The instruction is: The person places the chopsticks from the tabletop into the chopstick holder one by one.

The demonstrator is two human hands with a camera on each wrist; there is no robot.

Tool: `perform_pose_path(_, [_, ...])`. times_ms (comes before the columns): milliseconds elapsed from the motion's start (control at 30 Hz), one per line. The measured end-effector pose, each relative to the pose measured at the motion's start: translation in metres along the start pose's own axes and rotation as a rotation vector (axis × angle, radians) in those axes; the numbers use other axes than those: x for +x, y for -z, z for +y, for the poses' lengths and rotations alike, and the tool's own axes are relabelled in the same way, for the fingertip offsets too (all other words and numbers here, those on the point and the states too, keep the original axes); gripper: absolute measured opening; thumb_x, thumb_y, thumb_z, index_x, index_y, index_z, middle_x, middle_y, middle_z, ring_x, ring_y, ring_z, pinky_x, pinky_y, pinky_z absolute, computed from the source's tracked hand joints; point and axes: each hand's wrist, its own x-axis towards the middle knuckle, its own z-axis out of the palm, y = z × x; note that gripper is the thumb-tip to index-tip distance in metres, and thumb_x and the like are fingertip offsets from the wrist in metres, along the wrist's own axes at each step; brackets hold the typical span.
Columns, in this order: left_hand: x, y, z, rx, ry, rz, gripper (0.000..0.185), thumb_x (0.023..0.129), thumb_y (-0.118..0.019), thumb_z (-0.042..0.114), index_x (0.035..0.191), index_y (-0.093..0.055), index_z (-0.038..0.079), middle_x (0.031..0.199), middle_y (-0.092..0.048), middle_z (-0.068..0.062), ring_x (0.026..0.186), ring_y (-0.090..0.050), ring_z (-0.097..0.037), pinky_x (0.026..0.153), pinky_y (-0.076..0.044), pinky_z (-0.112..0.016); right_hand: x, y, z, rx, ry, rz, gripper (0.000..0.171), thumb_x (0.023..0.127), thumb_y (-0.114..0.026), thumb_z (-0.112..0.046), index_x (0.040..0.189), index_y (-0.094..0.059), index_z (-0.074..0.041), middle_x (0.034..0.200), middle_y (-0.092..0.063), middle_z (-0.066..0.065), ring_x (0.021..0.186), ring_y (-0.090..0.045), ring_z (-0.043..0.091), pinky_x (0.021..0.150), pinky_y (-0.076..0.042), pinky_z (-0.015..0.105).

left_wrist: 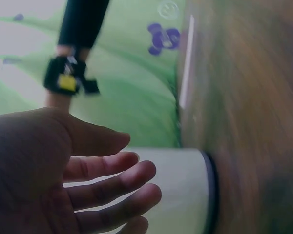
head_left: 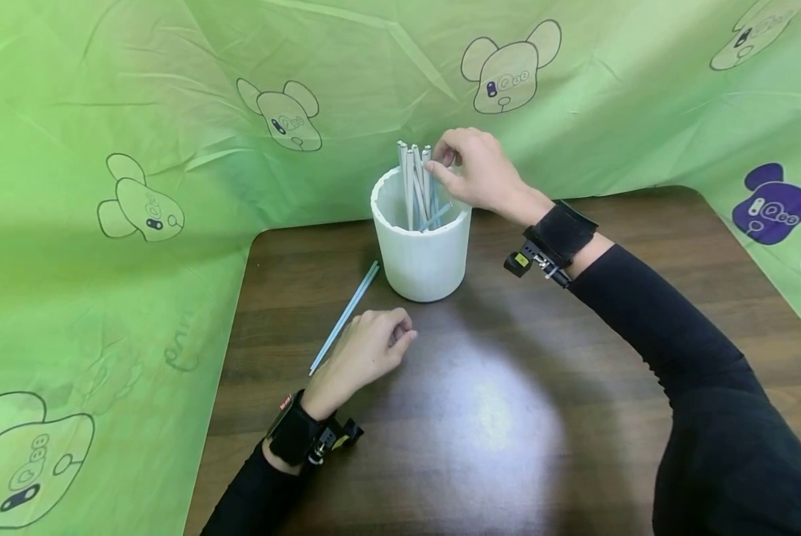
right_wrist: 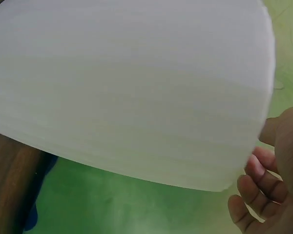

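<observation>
The white cup (head_left: 421, 242) hides the lower ends of the straws (head_left: 417, 186) standing inside it

A white cylindrical cup (head_left: 421, 242) stands upright just beyond the left hand (head_left: 367, 350) and directly below the right hand (head_left: 476, 173). Several pale grey-blue straws (head_left: 415, 186) stand bunched inside it, their tops rising above the rim, where the right hand's fingertips pinch them. One more straw (head_left: 344, 317) lies flat, touching the left hand's outer side.

The bear prints (head_left: 511, 68) on the green cloth (head_left: 72, 260) read "Q99".
</observation>
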Motion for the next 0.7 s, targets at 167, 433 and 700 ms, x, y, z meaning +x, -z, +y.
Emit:
perform_pose_path(167, [0.015,0.004,-0.028,0.019,0.115,-0.035,0.008,0.092,-0.069,0.021,0.092,-0.069,0.013,0.074,-0.063,0.005,0.061,-0.056,-0.008,0.057,-0.046,-0.025,-0.008,0.012,-0.003,0.000,0.044,0.070,0.021,0.095,-0.063,-0.023,0.096,-0.068,-0.003,0.088,-0.065,0.008,0.086,-0.057,0.026,0.081,-0.041,0.032])
perform_pose_path(433, [0.046,0.010,-0.074,0.026,0.238,-0.024,0.008,0.093,-0.067,0.019,0.093,-0.068,0.011,0.079,-0.067,-0.001,0.065,-0.061,-0.017,0.058,-0.047,-0.030,-0.030,0.026,-0.009,0.001,0.119,0.162,0.016,0.094,-0.062,-0.018,0.095,-0.069,-0.003,0.088,-0.066,0.009,0.085,-0.057,0.025,0.081,-0.041,0.033])
perform_pose_path(700, [0.070,0.004,-0.107,0.053,0.259,0.030,0.016,0.093,-0.064,0.013,0.102,-0.070,0.003,0.082,-0.067,-0.006,0.068,-0.060,-0.022,0.059,-0.047,-0.034,-0.062,0.030,-0.034,0.014,0.260,0.256,0.015,0.092,-0.065,-0.013,0.098,-0.069,0.000,0.095,-0.070,0.013,0.092,-0.060,0.029,0.086,-0.044,0.042])
